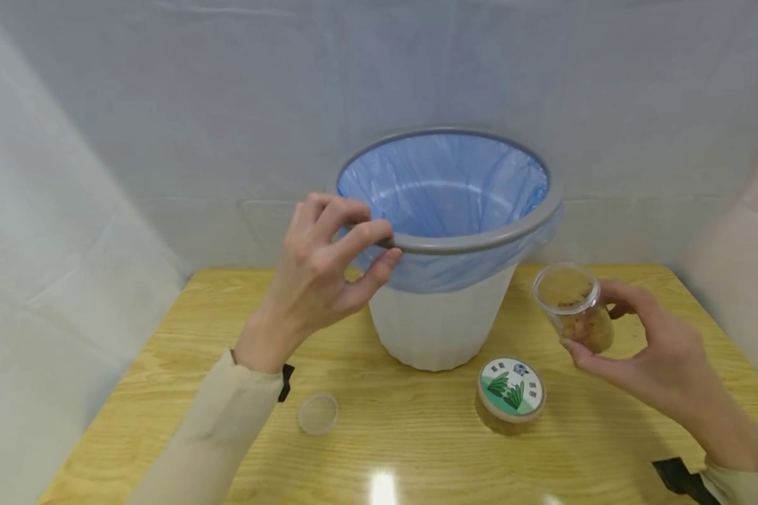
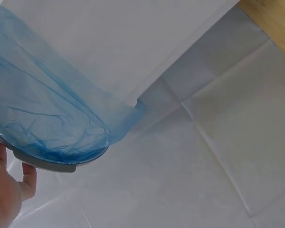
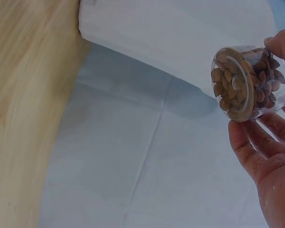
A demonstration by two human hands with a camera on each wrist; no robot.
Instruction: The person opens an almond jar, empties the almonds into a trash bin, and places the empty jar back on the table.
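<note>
Almond jar (image 1: 575, 307), lid off & tilted, sits pinched in right hand (image 1: 653, 358) just right of the bin (image 1: 445, 245) above the table (image 1: 606, 435), w/ left hand (image 1: 318, 273) gripping the grey rim (image 1: 480, 242), prob. to steady the bin; loose lid (image 1: 318, 413) & a 2nd jar (image 1: 512, 395) lie in front.

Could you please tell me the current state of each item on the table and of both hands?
Bin: upright, lined with blue bag.
Left hand: pinching the bin rim.
Right hand: holding clear jar.
Clear jar: uncapped, tilted, part-full of almonds.
Small lid: lying loose.
Labelled jar: capped, upright.
</note>
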